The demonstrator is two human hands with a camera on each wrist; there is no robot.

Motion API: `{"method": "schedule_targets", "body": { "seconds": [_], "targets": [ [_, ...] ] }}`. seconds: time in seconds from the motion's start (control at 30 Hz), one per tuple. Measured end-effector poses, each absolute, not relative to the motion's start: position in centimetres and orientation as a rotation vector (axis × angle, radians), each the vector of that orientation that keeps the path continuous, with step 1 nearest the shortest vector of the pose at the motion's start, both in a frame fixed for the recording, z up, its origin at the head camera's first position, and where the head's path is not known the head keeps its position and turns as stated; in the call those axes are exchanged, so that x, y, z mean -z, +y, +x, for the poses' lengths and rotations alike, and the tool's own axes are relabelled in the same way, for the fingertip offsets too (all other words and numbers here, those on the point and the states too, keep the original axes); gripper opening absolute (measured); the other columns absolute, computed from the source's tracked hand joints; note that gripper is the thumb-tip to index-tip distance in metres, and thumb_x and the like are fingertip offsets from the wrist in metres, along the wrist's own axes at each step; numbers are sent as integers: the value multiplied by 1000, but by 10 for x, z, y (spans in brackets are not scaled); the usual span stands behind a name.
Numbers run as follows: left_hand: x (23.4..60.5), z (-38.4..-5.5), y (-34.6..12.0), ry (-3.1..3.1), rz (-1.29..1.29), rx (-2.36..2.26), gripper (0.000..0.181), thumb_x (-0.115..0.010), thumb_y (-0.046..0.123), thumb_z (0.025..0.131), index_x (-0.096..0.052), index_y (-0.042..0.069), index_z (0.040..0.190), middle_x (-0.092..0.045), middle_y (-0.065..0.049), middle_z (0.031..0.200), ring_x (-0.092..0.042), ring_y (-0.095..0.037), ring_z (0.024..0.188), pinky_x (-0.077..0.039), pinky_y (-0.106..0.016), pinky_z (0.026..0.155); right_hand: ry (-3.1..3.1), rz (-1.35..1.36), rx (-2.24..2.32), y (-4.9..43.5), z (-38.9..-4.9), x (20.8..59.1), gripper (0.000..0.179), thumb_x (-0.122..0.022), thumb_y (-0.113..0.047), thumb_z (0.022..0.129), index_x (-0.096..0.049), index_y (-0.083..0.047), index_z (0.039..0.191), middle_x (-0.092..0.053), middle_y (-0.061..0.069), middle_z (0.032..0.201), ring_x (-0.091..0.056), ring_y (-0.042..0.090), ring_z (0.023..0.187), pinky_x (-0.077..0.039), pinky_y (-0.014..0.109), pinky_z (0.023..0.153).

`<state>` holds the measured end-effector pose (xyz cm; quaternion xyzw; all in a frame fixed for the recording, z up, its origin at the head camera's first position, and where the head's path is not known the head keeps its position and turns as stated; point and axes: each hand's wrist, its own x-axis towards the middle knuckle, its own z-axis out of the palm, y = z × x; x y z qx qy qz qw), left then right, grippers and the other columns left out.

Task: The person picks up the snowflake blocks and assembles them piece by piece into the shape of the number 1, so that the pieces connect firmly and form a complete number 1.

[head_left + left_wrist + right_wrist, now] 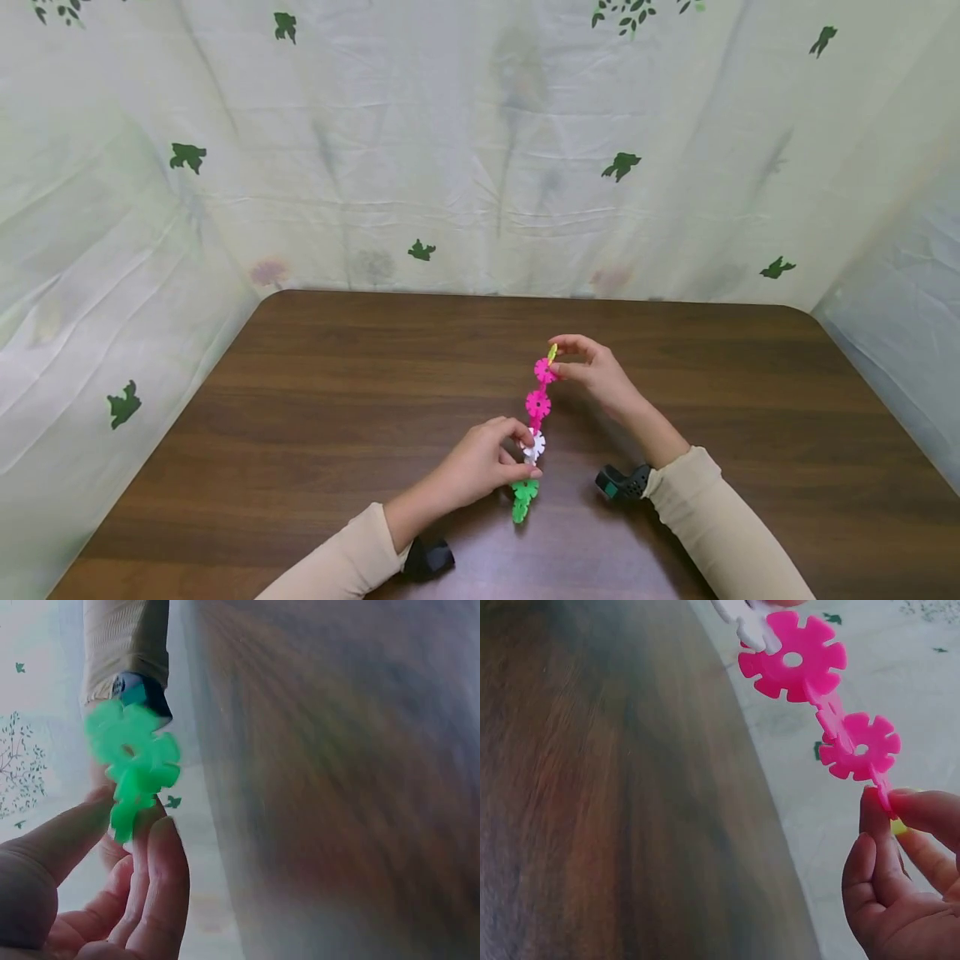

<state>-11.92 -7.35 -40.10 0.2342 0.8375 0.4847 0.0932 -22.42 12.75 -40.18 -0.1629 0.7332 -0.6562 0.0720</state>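
Both hands hold one chain of interlocking plastic flower discs, stretched between them over the table in the head view. From the far end it runs through a yellow disc, several pink discs, white discs and green discs. My left hand pinches the chain around its white part, and the green discs stick out past its fingertips. At the far end my right hand pinches a pink disc between thumb and fingers. Those fingers partly hide a yellow disc.
Under the hands lies a brown wooden table. Pale fabric with green bird and leaf prints hangs around its back and sides. Dark wrist devices are strapped at the left sleeve and the right sleeve.
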Motion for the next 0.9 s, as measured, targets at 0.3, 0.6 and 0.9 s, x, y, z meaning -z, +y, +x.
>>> {"method": "schedule_targets", "body": {
  "seconds": [0.3,0.6,0.9],
  "targets": [
    [405,-125,-67,2288,641,-1510,14,-58,0,85,-60,-3,98,-60,-6,82,-63,-18,62,-51,-28,54,2185,-527,1874,130,-231,416,41,-62,0,82,-49,10,119,-54,15,93,-55,18,79,-48,33,69],
    [410,-130,-65,2431,798,-1241,16,-61,7,84,-62,2,100,-62,2,77,-54,-2,61,-44,-18,54,2258,-569,1669,127,-221,399,35,-57,7,83,-48,16,115,-53,23,87,-47,20,65,-38,26,53],
    [409,-130,-66,2434,839,-1198,22,-62,10,85,-60,5,106,-62,4,82,-54,-2,64,-44,-18,58,2400,-573,1512,129,-218,395,28,-56,6,84,-52,13,111,-54,20,84,-50,23,68,-43,34,61]
  ]
}}
